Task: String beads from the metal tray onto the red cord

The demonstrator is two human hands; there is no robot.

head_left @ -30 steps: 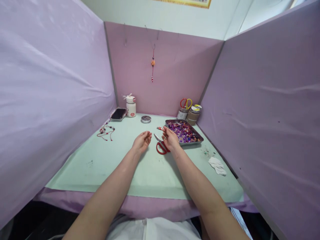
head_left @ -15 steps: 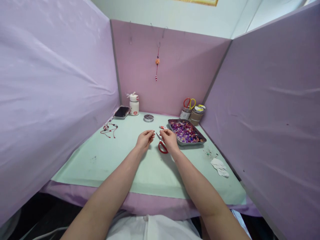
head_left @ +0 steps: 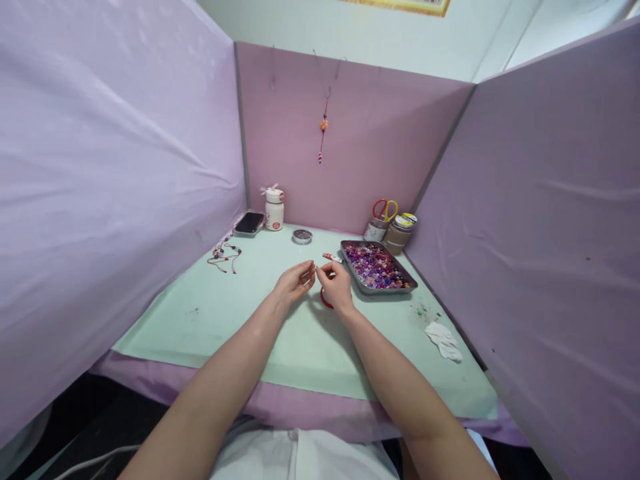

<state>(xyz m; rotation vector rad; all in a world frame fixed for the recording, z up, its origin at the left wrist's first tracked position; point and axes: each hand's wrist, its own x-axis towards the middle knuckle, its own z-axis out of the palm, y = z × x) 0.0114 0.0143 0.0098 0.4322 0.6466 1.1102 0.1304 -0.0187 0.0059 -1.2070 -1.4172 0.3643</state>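
While both forearms reach out over the pale green mat (head_left: 310, 347) on the bench, the left hand (head_left: 295, 281) and the right hand (head_left: 336, 288) meet near the middle of it, their fingertips almost touching. The fingers of each hand are drawn narrow into a pinch, but whatever they pinch is too small to tell. Under the right hand lie red-handled scissors (head_left: 325, 301), only a curve of one handle showing past the palm. Just beyond the hands rests a small red and white tube (head_left: 332, 257), and right of it stands a metal tray (head_left: 358, 281) filled with purple and pink beads (head_left: 377, 267). Behind the tray, against the back partition, two jars (head_left: 395, 233) stand side by side, one holding scissors with red and yellow handles (head_left: 385, 209). Farther left along the back are a small round tin (head_left: 302, 236), a white bottle (head_left: 274, 209) and a phone (head_left: 249, 223), with beaded red cords (head_left: 226, 253) lying near the left partition. A beaded ornament (head_left: 323, 125) hangs on the back partition, and a crumpled white tissue (head_left: 444, 341) lies at the mat's right edge.
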